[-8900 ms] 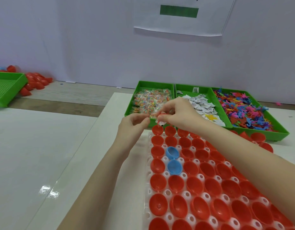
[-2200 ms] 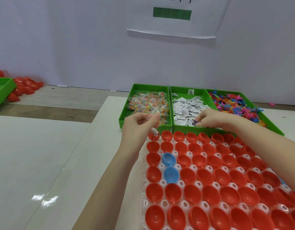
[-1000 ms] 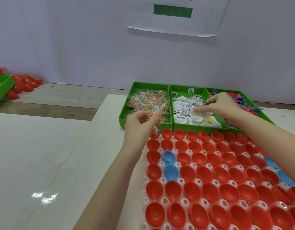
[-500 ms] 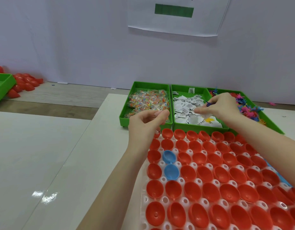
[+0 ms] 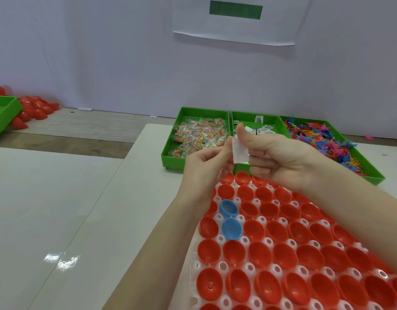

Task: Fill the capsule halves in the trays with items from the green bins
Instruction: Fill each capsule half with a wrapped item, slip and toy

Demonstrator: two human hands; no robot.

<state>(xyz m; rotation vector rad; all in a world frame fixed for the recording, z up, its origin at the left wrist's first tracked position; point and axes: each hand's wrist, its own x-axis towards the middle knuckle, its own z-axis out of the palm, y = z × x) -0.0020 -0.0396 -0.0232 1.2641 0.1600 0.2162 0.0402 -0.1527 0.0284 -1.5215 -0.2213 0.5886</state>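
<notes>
While raised above the far rows of the white tray [image 5: 194,285], met at a small white paper slip [image 5: 239,151]. Held the slip upright between both hands: left hand [image 5: 204,164] with fingertips closed on its left edge, right hand [image 5: 280,159] with thumb up behind its top and curled fingers at its right edge. Hovered over empty red capsule halves [image 5: 282,256], near two blue ones [image 5: 230,220], just before the green bins [image 5: 170,156] of packets, slips and coloured figures.
</notes>
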